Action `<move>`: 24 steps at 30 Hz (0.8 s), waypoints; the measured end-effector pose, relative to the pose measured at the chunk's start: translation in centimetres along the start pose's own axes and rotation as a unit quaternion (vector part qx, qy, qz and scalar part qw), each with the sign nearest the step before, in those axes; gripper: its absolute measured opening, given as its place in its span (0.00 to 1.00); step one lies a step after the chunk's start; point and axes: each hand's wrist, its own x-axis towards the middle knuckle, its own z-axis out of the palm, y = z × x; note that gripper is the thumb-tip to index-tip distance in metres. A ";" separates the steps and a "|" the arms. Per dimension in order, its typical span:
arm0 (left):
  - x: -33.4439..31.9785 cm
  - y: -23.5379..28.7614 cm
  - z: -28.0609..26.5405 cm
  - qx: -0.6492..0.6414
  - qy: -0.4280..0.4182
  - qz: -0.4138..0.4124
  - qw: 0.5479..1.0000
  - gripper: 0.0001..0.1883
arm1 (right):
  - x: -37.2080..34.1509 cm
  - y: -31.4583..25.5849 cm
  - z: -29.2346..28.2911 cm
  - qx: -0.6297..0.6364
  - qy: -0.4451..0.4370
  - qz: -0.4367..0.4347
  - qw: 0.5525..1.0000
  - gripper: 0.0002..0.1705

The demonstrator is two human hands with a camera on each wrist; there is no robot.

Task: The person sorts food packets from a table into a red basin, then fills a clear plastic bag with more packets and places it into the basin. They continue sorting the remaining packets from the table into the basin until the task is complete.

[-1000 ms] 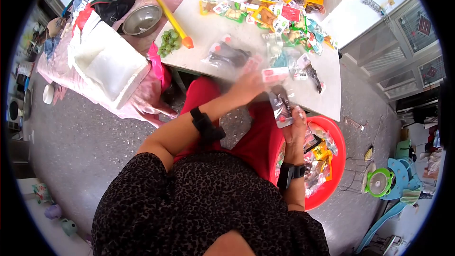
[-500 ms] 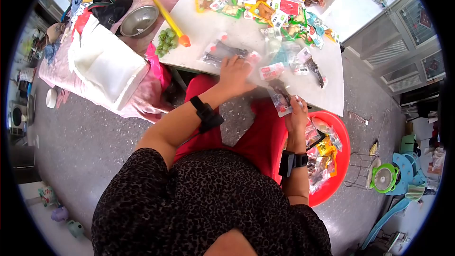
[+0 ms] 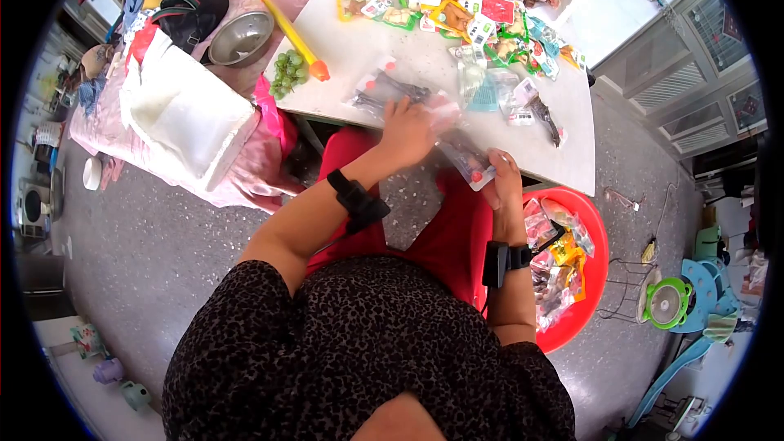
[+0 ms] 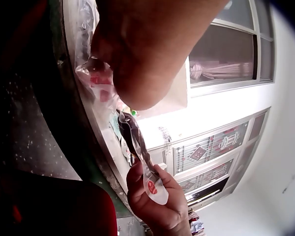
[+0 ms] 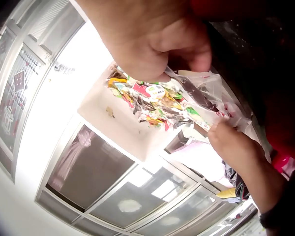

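My right hand (image 3: pixel 506 178) pinches the lower end of a clear packet (image 3: pixel 469 165) of dark food at the table's front edge; in the left wrist view its red round mark shows by the thumb. My left hand (image 3: pixel 408 132) rests with its fingers on clear packets of dark food (image 3: pixel 369 96) lying on the table. A packet end with a pink label (image 3: pixel 445 112) sticks out beside that hand. In the right wrist view the held packet (image 5: pixel 199 93) reaches toward the left hand (image 5: pixel 238 147), whose fingers are partly hidden behind plastic.
Many colourful snack packets (image 3: pixel 482 16) lie heaped at the back of the table (image 3: pixel 563 167). Grapes (image 3: pixel 288 73) and a yellow stick (image 3: pixel 292 37) are at its left. A red basin (image 3: pixel 594 278) of packets stands by my right forearm, a white foam box (image 3: pixel 184 118) further left.
My left hand has moved left from beside the right hand onto the packets on the table. My right hand has swung its packet left, toward the left hand.
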 end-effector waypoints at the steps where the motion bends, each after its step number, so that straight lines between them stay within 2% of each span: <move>1: 0.0 0.3 -0.6 0.000 -0.019 0.001 1.000 0.18 | 0.6 0.3 -0.5 0.007 -0.012 0.011 1.000 0.09; 5: -0.2 1.0 -2.8 -0.064 -0.073 -0.011 0.995 0.21 | 1.4 0.6 -0.6 0.016 -0.030 0.044 0.998 0.08; 8: -1.0 0.6 -1.9 -0.053 0.018 0.051 0.997 0.23 | 1.8 0.6 -0.4 0.015 -0.091 0.048 0.995 0.07; 11: -1.3 0.8 -2.1 -0.035 0.026 0.063 0.997 0.23 | 2.5 1.1 0.0 0.030 -0.121 0.057 0.991 0.06; 14: -1.5 0.8 -2.6 -0.038 0.042 0.090 0.994 0.22 | 3.1 0.9 0.5 0.054 -0.212 0.083 0.972 0.06; 17: -1.5 0.9 -3.6 -0.055 0.062 0.140 0.987 0.20 | 3.1 1.3 2.2 0.068 -0.178 0.080 0.978 0.07; 20: -1.7 1.1 -3.0 -0.082 0.075 0.153 0.982 0.07 | 4.2 2.6 3.3 0.083 -0.204 0.083 0.972 0.08; 21: -1.8 1.1 -2.9 -0.085 0.088 0.157 0.980 0.07 | 3.8 2.4 3.7 0.039 -0.210 0.064 0.975 0.08; 24: -1.8 1.1 -2.7 -0.095 0.111 0.161 0.976 0.08 | 2.4 2.2 6.1 0.023 -0.182 0.062 0.981 0.09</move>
